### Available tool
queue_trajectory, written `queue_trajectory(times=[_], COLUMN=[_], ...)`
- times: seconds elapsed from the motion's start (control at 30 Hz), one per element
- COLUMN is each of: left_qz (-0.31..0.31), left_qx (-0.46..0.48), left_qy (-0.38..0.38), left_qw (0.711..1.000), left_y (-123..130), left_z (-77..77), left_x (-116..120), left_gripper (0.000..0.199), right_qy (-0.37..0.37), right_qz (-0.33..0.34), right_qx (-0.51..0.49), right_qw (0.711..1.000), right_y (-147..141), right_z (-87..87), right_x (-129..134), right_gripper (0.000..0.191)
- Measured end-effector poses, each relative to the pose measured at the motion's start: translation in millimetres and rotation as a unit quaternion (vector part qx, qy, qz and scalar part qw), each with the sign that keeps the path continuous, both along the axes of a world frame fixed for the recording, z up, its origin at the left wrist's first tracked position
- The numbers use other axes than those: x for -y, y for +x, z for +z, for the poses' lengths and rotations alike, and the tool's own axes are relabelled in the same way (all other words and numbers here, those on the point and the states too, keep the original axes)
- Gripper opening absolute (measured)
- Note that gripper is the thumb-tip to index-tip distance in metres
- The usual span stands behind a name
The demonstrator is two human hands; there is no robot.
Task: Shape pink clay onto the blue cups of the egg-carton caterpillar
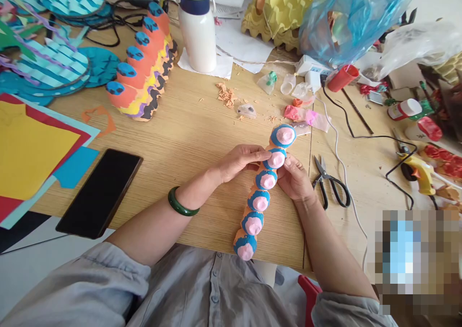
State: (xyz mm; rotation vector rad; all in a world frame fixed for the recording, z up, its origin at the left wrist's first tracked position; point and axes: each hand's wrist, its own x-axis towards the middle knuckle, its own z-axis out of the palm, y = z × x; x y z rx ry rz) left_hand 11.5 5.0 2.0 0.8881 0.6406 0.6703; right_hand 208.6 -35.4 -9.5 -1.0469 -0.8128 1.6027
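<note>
L hand [240, 162] lies over the caterpillar made of egg carton [260, 201], fingers [258, 153] reaching the 2nd cup from far end. R hand [294, 177] sits on opposite side, curled, fingers [285, 166] against same cup. Both hands narrow, holding strip btwn them. Green bangle [182, 202] on L wrist.

Caterpillar lies lengthwise on wood table [187, 139], right in front of person, far end angled to the right. Six cups, pink tips w/ blue rings, orange body.

Nr R hand: black-handled scissors [330, 185], closed, w/ white cable [341, 166] just beside. Further right: yellow glue gun [418, 170]. L of hands: black phone [99, 193], face down or dark, can't tell which, next to stack of coloured card [36, 154].

Further up: 2nd painted egg-carton strip [142, 65], orange w/ blue cups, on its side; teal woven paper fans [54, 62] beyond it; white bottle [197, 29] on a paper napkin [204, 65]; orange paper scraps [226, 95] on table; yellow egg trays [277, 14] and blue plastic bag [342, 21] at far edge.
</note>
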Motion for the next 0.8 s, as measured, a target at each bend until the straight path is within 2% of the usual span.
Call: queue_trajectory(times=[0.17,0.33,0.43,0.53,0.67,0.8], left_qz=[0.021,0.02,0.03,0.038,0.064,0.05], left_qx=[0.003,-0.013,-0.011,-0.014,-0.037,-0.032], left_qy=[-0.022,-0.04,-0.049,-0.04,-0.033,-0.014], left_qw=[1.0,0.999,0.998,0.998,0.997,0.998], left_y=[1.1,3.7,5.0,6.8,8.2,5.6], left_z=[-3.9,0.5,0.9,-0.5,-1.1,-0.3], left_x=[0.3,1.0,1.2,2.7,5.2,5.2], left_gripper=[0.053,0.05,0.054,0.057,0.057,0.06], right_qy=[-0.004,-0.008,-0.011,-0.013,-0.012,-0.009], right_qz=[-0.006,0.019,0.008,-0.012,-0.003,-0.018], right_qx=[0.005,0.001,0.006,0.003,-0.007,-0.018], right_qw=[1.0,1.0,1.0,1.0,1.0,1.0], right_y=[-3.2,-6.4,-7.7,-8.9,-9.2,-9.6], right_z=[-0.5,-0.8,0.3,0.7,-0.9,-2.7], right_x=[2.2,3.5,2.9,2.6,2.6,0.9], right_gripper=[0.042,0.04,0.041,0.043,0.039,0.04])
